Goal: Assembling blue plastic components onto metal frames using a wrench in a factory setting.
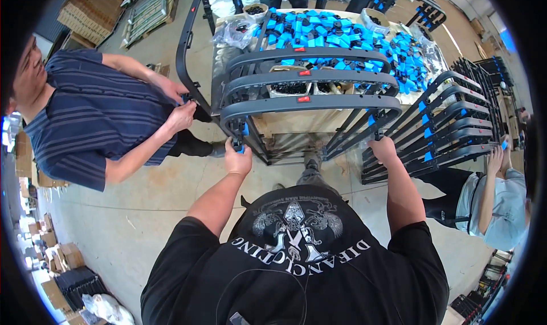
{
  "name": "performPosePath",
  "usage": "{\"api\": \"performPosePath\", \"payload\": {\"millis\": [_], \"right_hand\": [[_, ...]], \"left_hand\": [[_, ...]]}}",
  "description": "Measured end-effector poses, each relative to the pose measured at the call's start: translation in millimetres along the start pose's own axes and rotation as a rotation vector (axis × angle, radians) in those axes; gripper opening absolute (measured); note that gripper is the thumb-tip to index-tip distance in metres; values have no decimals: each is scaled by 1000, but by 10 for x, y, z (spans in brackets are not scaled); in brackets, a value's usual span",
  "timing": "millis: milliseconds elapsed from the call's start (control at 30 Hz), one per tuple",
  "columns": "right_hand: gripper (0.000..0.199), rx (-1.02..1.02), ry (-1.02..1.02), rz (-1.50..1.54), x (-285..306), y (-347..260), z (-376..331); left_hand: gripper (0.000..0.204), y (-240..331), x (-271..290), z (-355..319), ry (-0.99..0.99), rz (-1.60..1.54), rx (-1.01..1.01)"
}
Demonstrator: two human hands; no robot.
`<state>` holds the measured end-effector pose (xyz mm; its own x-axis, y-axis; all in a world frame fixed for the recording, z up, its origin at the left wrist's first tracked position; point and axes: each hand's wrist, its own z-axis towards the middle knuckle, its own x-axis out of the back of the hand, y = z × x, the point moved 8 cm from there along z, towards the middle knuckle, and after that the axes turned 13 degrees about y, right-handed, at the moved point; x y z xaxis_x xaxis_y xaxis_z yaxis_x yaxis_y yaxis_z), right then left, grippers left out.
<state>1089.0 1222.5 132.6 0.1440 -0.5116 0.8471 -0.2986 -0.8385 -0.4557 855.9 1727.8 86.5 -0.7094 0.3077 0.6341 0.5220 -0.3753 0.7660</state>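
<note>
In front of me stand several black, round-cornered tubular frames, one behind another, with small red labels on their top bars. The nearest frame (310,104) is between my two arms. My left hand (237,161) is closed at its left leg, around a dark fitting with a blue plastic piece (240,149). At the right leg my right hand (383,150) is closed by a black fitting (378,135); its fingertips are partly hidden. Another blue piece (371,120) sits just above that hand.
Behind the frames, a table carries a heap of blue and black plastic pieces (319,31) and tubs of black parts (289,89). More frames (464,122) stand in a row at right. A co-worker (97,114) handles a frame at left; another person (496,205) works at right.
</note>
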Motion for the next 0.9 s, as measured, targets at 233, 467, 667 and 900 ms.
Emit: {"api": "performPosePath", "payload": {"millis": [233,467,667,900], "right_hand": [[44,-87,-62,-124,-15,-37,-34],[41,-163,-155,-178,-74,-51,-25],[36,-228,-165,-166,-91,123,-4],[42,-11,16,-205,-134,269,156]], "left_hand": [[65,-330,-180,120,-1,-200,-175],[34,-668,-602,309,-243,-508,-48],[31,-529,-675,290,-225,-558,-53],[45,-331,-502,112,-297,-330,-89]]}}
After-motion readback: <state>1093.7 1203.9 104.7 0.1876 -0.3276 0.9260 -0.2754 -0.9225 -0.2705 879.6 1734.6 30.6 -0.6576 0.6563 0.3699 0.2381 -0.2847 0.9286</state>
